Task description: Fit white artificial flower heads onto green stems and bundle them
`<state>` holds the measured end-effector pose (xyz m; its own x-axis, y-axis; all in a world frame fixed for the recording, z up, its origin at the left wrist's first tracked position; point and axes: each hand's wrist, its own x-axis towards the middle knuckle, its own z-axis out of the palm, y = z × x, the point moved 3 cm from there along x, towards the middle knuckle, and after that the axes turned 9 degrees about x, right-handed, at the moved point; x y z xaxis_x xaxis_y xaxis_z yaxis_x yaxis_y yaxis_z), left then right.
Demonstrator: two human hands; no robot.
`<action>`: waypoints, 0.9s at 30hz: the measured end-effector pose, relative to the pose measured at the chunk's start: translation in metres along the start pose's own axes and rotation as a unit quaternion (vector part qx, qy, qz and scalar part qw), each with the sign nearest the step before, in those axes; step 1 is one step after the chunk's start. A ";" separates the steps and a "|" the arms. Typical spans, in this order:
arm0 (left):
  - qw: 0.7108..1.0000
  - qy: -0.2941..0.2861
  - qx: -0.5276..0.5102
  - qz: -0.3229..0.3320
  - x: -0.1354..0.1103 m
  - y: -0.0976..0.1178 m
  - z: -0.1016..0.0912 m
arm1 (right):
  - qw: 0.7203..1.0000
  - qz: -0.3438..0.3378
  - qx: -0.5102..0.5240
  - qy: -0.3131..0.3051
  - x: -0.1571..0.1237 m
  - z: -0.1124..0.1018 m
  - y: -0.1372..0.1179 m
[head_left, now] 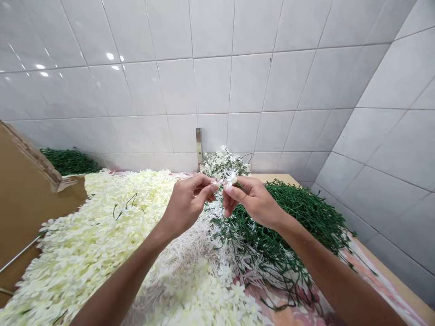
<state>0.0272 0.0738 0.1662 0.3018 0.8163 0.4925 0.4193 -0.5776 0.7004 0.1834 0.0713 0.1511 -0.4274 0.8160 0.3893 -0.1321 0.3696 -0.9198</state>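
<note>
The person's left hand [186,206] and right hand [253,203] are meeting in front of the body, just above the bench, and are holding up a small white cloth flower [231,178]. The right fingers [238,186] are clenching around the flower, pinching it from below and to the right. The left fingers [208,189] are curling inward, and their tips are grasping it from the other side, though the exact hold is too small to tell. The flower is sitting between the two sets of fingertips, well above the heaps.

Below the hands, a heap of thin white stems [217,244] is spreading across the middle, and a tangle of green stems [299,217] is lying to the right. A wide heap of cream flower heads [88,244] is covering the left side. A bunch of white flowers on stems [224,164] is standing behind the hands, near a metal bracket [199,146] on the white tiled wall [210,81]. A flowered cloth [285,312] is lying under the heaps on the bench [272,178].
</note>
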 end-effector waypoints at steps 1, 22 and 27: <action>1.000 0.005 0.002 0.002 0.000 0.001 0.001 | 1.000 -0.003 -0.002 0.007 0.000 0.001 0.000; 0.996 -0.012 0.078 0.034 -0.003 0.001 0.001 | 0.999 -0.023 0.012 0.048 0.002 0.013 0.017; 0.997 -0.011 0.072 0.036 -0.002 0.001 0.001 | 0.999 -0.031 0.007 0.042 0.003 0.012 0.019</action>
<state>0.0280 0.0713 0.1652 0.3539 0.7739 0.5252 0.5146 -0.6300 0.5816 0.1686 0.0752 0.1340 -0.3412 0.8260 0.4487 -0.1692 0.4155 -0.8937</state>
